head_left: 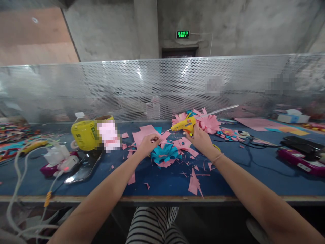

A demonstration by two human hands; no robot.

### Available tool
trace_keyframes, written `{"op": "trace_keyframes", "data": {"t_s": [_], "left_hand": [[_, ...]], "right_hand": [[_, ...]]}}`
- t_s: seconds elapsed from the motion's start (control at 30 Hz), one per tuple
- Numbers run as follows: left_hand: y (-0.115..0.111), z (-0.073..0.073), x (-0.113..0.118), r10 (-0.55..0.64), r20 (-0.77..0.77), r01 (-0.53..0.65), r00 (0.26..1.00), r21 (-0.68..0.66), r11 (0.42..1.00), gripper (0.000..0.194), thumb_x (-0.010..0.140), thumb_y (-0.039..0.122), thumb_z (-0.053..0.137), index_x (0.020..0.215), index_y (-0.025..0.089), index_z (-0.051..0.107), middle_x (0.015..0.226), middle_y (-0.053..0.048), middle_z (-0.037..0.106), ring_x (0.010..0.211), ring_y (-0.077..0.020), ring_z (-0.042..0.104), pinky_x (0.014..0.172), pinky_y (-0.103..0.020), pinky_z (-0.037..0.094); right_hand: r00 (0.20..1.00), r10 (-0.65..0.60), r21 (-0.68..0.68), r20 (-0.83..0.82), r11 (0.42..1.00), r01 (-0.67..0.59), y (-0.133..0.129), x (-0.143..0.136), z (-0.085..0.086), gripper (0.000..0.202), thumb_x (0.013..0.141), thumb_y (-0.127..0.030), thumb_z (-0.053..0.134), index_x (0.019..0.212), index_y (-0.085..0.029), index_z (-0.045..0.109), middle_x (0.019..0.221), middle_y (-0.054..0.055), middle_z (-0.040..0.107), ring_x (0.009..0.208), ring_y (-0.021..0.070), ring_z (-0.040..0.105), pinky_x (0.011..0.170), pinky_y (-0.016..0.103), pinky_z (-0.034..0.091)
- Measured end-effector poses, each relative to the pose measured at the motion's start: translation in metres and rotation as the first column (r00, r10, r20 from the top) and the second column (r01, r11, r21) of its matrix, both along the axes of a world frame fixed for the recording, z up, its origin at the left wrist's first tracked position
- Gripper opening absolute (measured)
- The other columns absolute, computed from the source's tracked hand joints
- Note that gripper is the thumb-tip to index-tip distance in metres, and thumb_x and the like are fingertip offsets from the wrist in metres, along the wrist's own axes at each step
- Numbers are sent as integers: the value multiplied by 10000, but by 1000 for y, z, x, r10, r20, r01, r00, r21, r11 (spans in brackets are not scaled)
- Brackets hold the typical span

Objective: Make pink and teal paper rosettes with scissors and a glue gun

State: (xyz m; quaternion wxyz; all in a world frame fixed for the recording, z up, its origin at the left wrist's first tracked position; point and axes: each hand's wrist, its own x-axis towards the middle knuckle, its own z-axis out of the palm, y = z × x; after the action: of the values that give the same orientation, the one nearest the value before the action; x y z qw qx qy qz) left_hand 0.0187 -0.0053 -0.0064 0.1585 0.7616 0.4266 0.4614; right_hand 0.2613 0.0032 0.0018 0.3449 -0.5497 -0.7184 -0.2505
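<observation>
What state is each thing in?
Left hand: pinching pink strip.
Right hand: gripping glue gun.
Glue gun: tip towards left hand.
Turquoise-and-pink flower: petals spread.
Pink scraps: scattered.
Left power strip: plugs in, red light on.
Yellow-labelled bottle: upright.
Glossy slab: flat; on/off unclear.
Exit sign: lit green.

Surface (157, 186): open strip along the near edge, right of the pink scraps (194, 183), allows passage below the cable (250, 144). Left side obstructed by the phone (85, 167), power strip (59, 164) and yellow-labelled bottle (83, 134). Perforated metal panel (152, 84) bars the far side.
</observation>
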Motion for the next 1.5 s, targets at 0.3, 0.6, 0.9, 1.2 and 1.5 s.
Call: {"op": "trace_keyframes", "data": {"t_s": [0.3, 0.6, 0.9, 1.2, 1.5], "left_hand": [[0, -1, 0, -15, 22, 15, 1000, -10, 1000, 228, 703, 370, 501, 695, 151, 564, 622, -4, 570, 541, -94, 518, 500, -191, 427], [-2, 2, 0, -6, 38, 7, 999, -35, 999, 209, 696, 354, 513, 687, 150, 557, 597, 4, 548, 498, -82, 503, 479, -185, 420], [1, 1, -1, -65, 169, 82, 983, -93, 992, 257, 679, 392, 540, 713, 137, 547, 606, -5, 538, 524, -91, 504, 482, -210, 468], [3, -1, -1, -54, 124, 65, 991, -81, 995, 266, 681, 410, 529, 709, 146, 551, 604, -1, 558, 505, -98, 521, 484, -221, 457], [-1, 1, 2, -65, 56, 69, 996, -80, 994, 233, 676, 379, 535, 683, 147, 557, 612, -11, 578, 525, -111, 542, 520, -235, 448]], "right_hand": [[1000, 0, -18, 7, 1000, 1, 1, 1, 1, 386, 806, -413, 311, 990, -97, 433, 769, 109, 562, 678, 206, 544, 517, 269, 349], [998, -38, -31, 59, 999, 40, 0, 2, 3, 332, 820, -381, 307, 938, -104, 447, 803, 118, 565, 697, 209, 553, 517, 264, 337], [994, -38, -50, 102, 998, 43, 0, 4, 4, 305, 827, -341, 286, 923, -101, 449, 840, 129, 554, 679, 197, 555, 492, 261, 315], [994, -48, -56, 98, 997, 54, -2, 2, 5, 311, 830, -361, 298, 927, -105, 445, 820, 120, 570, 677, 195, 559, 489, 255, 311], [992, -38, -28, 123, 999, 42, -2, 2, 4, 312, 837, -352, 290, 924, -100, 454, 870, 137, 569, 708, 197, 559, 497, 254, 316]]}}
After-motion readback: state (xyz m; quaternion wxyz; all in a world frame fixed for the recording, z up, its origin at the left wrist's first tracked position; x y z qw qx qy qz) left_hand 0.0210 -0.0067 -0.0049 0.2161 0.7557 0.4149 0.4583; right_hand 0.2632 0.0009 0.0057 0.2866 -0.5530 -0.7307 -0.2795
